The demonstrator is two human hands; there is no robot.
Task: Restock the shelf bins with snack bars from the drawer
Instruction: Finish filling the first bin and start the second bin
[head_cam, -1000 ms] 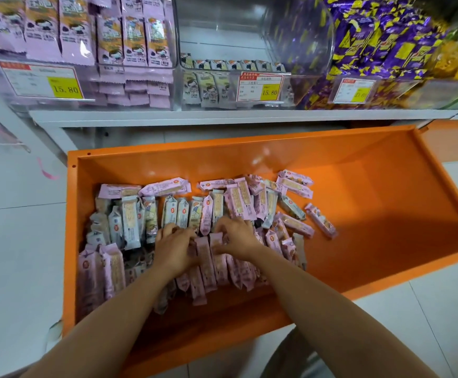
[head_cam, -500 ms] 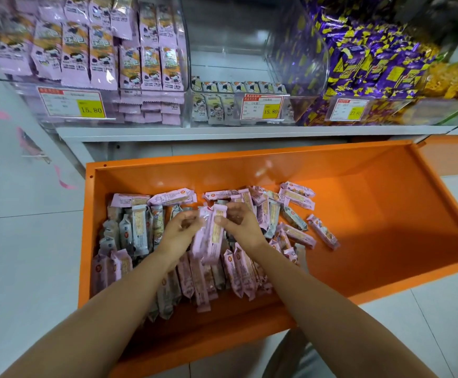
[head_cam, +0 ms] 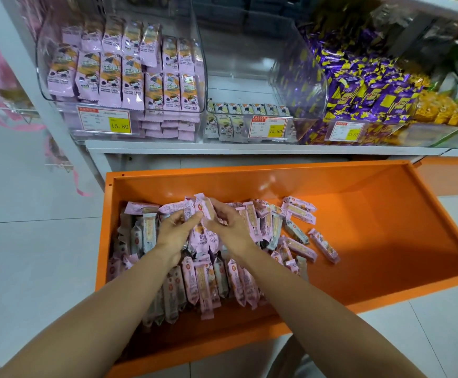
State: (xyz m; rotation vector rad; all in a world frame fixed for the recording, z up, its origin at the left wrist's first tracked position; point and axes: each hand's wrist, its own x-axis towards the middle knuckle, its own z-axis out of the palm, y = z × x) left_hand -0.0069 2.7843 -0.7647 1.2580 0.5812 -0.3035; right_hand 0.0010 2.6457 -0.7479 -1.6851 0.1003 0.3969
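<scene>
An open orange drawer (head_cam: 386, 268) holds a heap of pink and grey snack bars (head_cam: 208, 285) in its left half. My left hand (head_cam: 174, 231) and my right hand (head_cam: 230, 226) meet above the heap and together grip a bundle of pink snack bars (head_cam: 203, 214) lifted off the pile. Above the drawer, a clear shelf bin (head_cam: 124, 75) at the left is stacked high with pink bars. The middle clear bin (head_cam: 249, 77) holds only a low row of grey bars along its front.
A bin of purple and yellow candies (head_cam: 364, 91) sits at the right, with yellow and green packets beyond it. Price tags (head_cam: 105, 122) hang on the bin fronts. The drawer's right half is bare orange. White floor tiles (head_cam: 31, 268) lie at the left.
Both hands went from pressing into the pile to gathering a bundle of pink bars and raising it above the heap. The view has tilted up toward the shelf bins.
</scene>
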